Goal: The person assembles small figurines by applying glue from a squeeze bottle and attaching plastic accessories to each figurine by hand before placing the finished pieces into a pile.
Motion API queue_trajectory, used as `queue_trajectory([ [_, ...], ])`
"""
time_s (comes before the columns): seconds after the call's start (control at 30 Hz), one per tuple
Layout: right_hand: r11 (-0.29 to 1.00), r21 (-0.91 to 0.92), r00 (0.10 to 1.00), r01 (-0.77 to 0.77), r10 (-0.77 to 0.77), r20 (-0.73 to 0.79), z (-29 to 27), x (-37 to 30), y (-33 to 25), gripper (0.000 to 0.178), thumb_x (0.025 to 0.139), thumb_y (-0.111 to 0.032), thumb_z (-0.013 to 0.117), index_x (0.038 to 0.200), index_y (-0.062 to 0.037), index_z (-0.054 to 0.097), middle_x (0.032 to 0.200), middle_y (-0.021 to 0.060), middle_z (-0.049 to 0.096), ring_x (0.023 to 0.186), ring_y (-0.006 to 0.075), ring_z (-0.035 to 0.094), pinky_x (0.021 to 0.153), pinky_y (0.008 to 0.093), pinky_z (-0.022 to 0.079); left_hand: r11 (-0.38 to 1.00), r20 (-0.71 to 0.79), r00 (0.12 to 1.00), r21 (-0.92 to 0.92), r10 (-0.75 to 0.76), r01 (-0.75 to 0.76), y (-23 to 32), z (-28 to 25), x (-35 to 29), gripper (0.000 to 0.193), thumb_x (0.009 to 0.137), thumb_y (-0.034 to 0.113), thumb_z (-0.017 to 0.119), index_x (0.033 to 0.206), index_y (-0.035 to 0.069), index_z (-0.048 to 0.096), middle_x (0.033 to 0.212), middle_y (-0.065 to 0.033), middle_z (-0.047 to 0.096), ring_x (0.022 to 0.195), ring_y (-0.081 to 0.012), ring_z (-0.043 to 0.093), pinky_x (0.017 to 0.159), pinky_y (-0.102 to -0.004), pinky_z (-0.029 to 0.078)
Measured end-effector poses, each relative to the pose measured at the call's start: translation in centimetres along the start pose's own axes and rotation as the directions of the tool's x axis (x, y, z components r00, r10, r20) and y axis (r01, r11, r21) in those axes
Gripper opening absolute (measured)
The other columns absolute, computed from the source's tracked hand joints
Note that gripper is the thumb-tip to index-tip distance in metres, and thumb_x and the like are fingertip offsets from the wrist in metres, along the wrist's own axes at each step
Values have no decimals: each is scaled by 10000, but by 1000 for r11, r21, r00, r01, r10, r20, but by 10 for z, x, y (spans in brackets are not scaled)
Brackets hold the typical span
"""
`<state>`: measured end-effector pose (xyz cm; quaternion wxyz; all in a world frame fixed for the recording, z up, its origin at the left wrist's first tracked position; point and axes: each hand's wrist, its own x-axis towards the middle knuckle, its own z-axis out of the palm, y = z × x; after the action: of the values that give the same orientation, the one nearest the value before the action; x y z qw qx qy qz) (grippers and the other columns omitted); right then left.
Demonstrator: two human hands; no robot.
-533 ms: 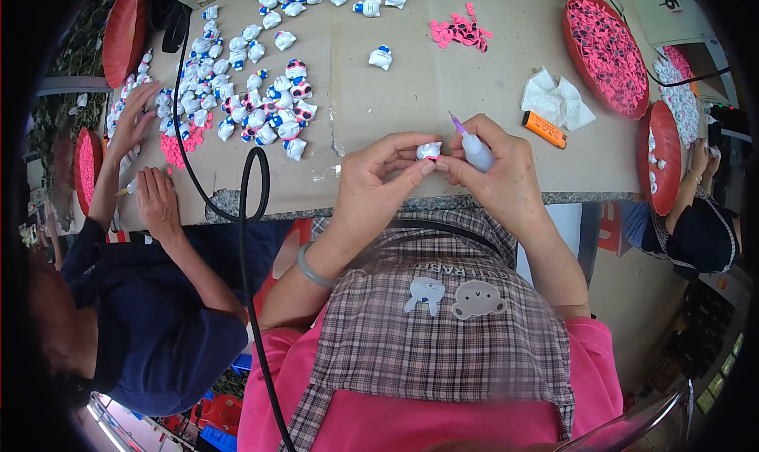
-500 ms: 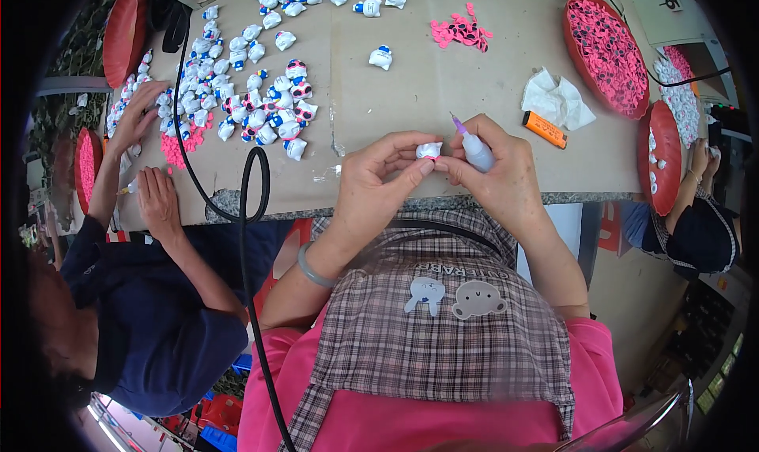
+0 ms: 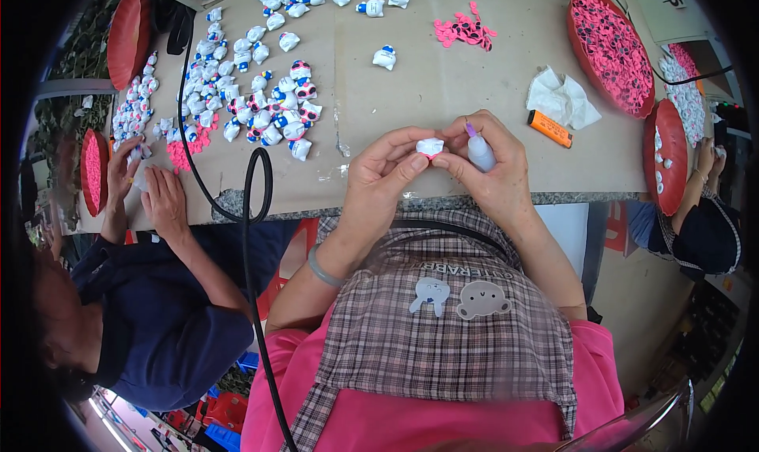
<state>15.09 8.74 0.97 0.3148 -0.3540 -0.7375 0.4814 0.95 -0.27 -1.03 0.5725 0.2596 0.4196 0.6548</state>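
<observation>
A small white figurine point(image 3: 429, 147) with a pink part along its lower edge is pinched between both my hands, above the table's front edge. My left hand point(image 3: 385, 167) grips it with thumb and fingers. My right hand point(image 3: 500, 166) presses its thumb and a fingertip against the figurine's other side. The same right hand also keeps a glue bottle point(image 3: 480, 152), translucent with a purple tip, tucked against its palm, the nozzle pointing up and away. One lone figurine point(image 3: 385, 57), white and blue, lies on the table beyond my hands.
Many figurines point(image 3: 278, 112) cover the table's left side. Pink pieces lie in a loose pile point(image 3: 466, 30) and a red dish point(image 3: 610, 53). An orange lighter point(image 3: 550, 129) lies by a crumpled tissue point(image 3: 571, 96). A black cable point(image 3: 245, 239) hangs left of me. Co-workers sit on both sides.
The figurine has turned in my fingers, and the bottle's nozzle now points more upright. At the left, the co-worker's far hand has drawn back from the figurines toward the other hand.
</observation>
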Motion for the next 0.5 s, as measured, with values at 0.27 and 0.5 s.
queue_trajectory([
  [0.27,990,136,999,-27,22,38,4,-8,2,252,742,-65,749,983,-29,684,863,57,569,788,149,592,680,278,483,998,15,998,-17,60,-60,-5,-2,-4,251,902,-8,563,1151,-26,576,1103,-89,594,1042,-162,600,899,-270,486],
  [0.5,951,287,993,-113,97,67,5,-15,4,204,746,-11,729,946,-14,683,857,38,561,774,125,563,670,267,460,970,70,979,134,193,-201,-11,-6,-5,263,878,-65,566,1139,-37,586,1066,-78,524,1023,-180,604,874,-249,497],
])
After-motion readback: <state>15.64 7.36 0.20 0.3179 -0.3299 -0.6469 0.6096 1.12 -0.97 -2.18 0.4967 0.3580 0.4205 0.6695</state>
